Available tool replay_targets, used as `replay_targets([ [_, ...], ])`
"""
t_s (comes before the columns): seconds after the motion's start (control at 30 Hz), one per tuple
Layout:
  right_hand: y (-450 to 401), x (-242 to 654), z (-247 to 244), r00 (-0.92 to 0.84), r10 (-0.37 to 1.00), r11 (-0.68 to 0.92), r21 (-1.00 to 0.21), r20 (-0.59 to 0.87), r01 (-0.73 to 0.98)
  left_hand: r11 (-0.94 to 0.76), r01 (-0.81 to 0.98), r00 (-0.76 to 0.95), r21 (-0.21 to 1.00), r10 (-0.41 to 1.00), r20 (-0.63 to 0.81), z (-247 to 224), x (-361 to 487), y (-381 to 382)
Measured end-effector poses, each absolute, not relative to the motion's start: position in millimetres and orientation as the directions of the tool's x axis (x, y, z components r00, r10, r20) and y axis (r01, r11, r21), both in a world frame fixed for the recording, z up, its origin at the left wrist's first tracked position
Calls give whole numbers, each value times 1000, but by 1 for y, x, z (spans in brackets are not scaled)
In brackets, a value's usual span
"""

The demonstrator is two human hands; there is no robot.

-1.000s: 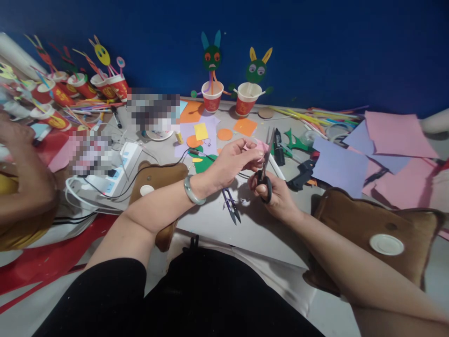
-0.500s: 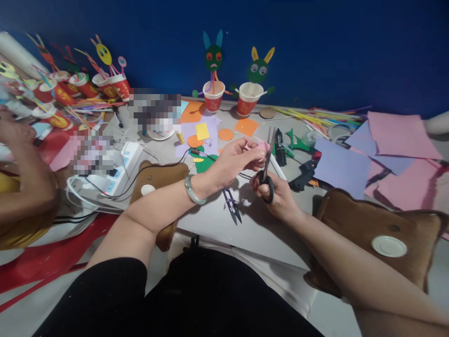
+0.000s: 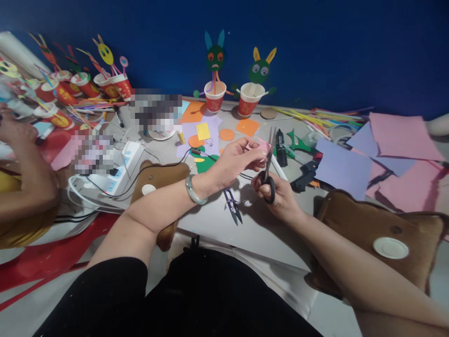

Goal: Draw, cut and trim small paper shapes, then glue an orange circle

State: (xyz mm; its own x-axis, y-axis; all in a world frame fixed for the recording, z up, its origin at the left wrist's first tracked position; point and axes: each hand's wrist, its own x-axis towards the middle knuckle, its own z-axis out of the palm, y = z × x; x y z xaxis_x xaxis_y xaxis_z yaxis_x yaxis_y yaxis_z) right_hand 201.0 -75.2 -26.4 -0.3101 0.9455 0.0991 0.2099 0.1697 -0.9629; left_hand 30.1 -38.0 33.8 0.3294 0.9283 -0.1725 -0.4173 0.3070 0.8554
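Observation:
Pinched in the fingers of my left hand [image 3: 242, 159] is a small piece of pink paper [image 3: 258, 145], partly covered by the fingers. My right hand [image 3: 277, 192] grips black-handled scissors [image 3: 268, 164] with the blades pointing up, right at the paper's right edge. Whether the blades touch the paper I cannot tell. Below both hands, purple thread snips [image 3: 233, 208] lie on the table near small scraps. Orange paper circles [image 3: 227, 135], a yellow paper square [image 3: 202, 131] and green paper [image 3: 206, 164] lie beyond my left hand.
Two paper-cup figures [image 3: 214, 96] stand against the blue wall. A hot glue gun [image 3: 306, 175], a black marker [image 3: 280, 149] and purple paper [image 3: 345, 168] lie to the right. At left are a power strip [image 3: 126, 164], its cables, and another person's arm [image 3: 31, 178].
My hands hold nearly the same pose, the pink paper and the scissors still in them. The whole view has shifted very slightly.

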Motion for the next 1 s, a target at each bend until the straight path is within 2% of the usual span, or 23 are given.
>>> replay_targets([
  [0.23,-75,201,-25,-299,950,165,-960,93,226,319,-394,311,862,929,-201,33,31,-37],
  [1.0,-74,202,-27,-304,947,180,-958,107,224,270,-433,324,860,937,-131,33,29,-39],
])
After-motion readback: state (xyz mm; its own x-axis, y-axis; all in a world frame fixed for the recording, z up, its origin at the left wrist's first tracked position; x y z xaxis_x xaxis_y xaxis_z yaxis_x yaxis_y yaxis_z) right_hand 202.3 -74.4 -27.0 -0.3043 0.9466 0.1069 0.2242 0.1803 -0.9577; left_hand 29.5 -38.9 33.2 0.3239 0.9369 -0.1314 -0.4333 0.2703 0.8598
